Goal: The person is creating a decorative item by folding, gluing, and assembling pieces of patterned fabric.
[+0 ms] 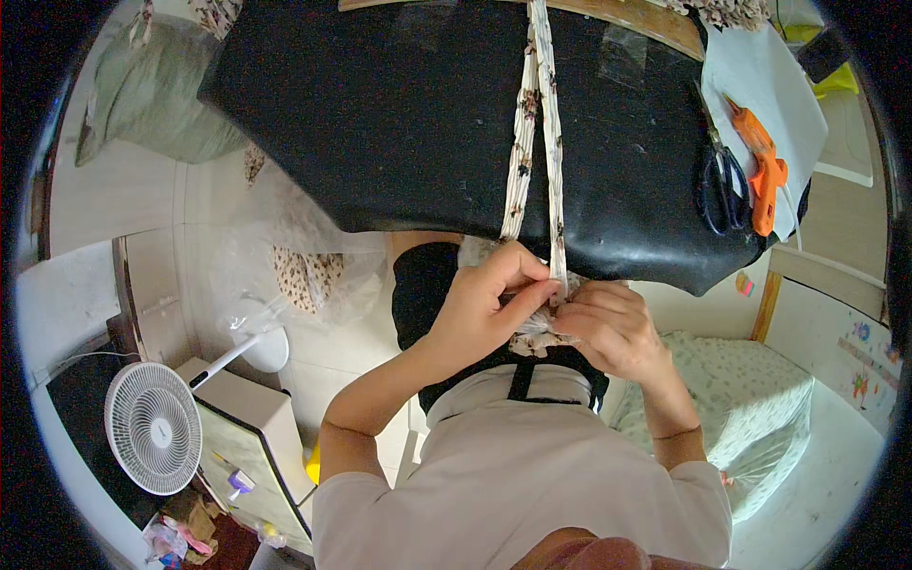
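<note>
Two long, narrow strips of gathered white fabric with a dark brown print run down the middle of the black-covered table [399,123]. The left strip [522,142] and the right strip [553,161] draw close together at the far edge. At the near edge, over my lap, my left hand [499,299] pinches the fabric strip between thumb and finger. My right hand [613,328] is closed on the same fabric close beside it. Bunched printed fabric [537,344] hangs below my fingers. Exactly where each fingertip grips is partly hidden.
Black-handled scissors [717,157] and an orange glue gun [763,171] lie at the table's right, partly on a white sheet [793,114]. Left of the table is a clear plastic bag [356,275] with printed fabric. A white fan [161,432] stands lower left.
</note>
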A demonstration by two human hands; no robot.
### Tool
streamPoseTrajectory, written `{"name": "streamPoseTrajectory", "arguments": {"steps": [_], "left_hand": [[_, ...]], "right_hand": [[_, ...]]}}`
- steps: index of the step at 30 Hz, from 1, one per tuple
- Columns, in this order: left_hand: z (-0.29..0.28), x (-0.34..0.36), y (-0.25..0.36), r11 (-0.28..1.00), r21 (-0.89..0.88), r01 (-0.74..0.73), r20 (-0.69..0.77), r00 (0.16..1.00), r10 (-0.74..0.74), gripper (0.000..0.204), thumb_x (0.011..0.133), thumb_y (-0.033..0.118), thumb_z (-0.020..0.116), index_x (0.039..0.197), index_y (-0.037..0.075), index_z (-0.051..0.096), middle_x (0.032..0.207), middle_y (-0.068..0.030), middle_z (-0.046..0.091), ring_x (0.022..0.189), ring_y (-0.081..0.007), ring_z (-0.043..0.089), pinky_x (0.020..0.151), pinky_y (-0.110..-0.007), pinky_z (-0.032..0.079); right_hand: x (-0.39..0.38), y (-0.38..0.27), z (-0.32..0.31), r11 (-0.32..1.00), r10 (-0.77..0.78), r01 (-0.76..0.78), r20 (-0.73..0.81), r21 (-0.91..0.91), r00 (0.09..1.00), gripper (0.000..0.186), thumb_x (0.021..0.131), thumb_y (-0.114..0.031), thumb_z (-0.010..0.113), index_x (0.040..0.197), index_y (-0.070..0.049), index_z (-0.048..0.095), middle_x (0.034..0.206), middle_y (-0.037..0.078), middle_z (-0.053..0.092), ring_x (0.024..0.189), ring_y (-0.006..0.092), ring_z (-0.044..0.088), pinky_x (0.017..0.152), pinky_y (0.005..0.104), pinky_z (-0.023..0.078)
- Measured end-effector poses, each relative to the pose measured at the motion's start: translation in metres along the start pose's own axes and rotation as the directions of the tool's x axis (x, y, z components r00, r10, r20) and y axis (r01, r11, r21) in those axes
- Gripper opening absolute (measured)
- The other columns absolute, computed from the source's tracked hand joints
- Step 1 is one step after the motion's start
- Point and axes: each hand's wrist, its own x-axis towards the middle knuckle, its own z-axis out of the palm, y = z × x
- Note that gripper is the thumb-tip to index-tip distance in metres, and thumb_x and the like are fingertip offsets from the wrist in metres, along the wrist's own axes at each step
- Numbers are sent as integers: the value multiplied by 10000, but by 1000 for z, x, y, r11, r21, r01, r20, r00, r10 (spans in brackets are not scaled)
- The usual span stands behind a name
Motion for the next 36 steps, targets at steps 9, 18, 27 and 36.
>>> {"name": "streamPoseTrajectory", "arguments": {"steps": [9, 18, 27, 36], "left_hand": [[-3, 0, -8, 925, 289, -248, -15, 965, 264, 109, 829, 50, 658, 879, 21, 567, 764, -80, 636, 617, -139, 633, 537, -255, 479], [-14, -3, 4, 796, 536, -280, 58, 953, 296, 133, 777, 33, 704, 860, 46, 601, 794, -94, 641, 660, -168, 636, 538, -259, 489], [-21, -6, 16, 961, 278, 15, 27, 999, -24, 85, 795, 46, 702, 824, 31, 623, 744, -25, 658, 598, -58, 589, 508, -206, 454], [-15, -8, 17, 945, 322, -49, -35, 997, 64, 99, 787, 47, 720, 792, 19, 626, 678, -18, 647, 587, -34, 581, 503, -192, 438]], "right_hand": [[-2, 0, -3, 999, -36, 36, 42, 0, 998, 246, 645, -122, 651, 880, -56, 622, 903, 69, 641, 802, 241, 624, 751, 378, 533], [2, -3, -8, 985, -80, 92, 82, -143, 993, 262, 658, -141, 654, 904, -52, 635, 921, 76, 643, 817, 237, 625, 788, 380, 537], [7, 0, -4, 994, -84, 84, 1, -64, 996, 242, 675, -142, 652, 894, -40, 634, 900, 97, 647, 790, 244, 630, 763, 374, 538], [5, 3, -4, 996, -81, 80, -5, -45, 997, 249, 683, -144, 642, 903, -29, 626, 893, 103, 646, 774, 249, 625, 735, 370, 535]]}}
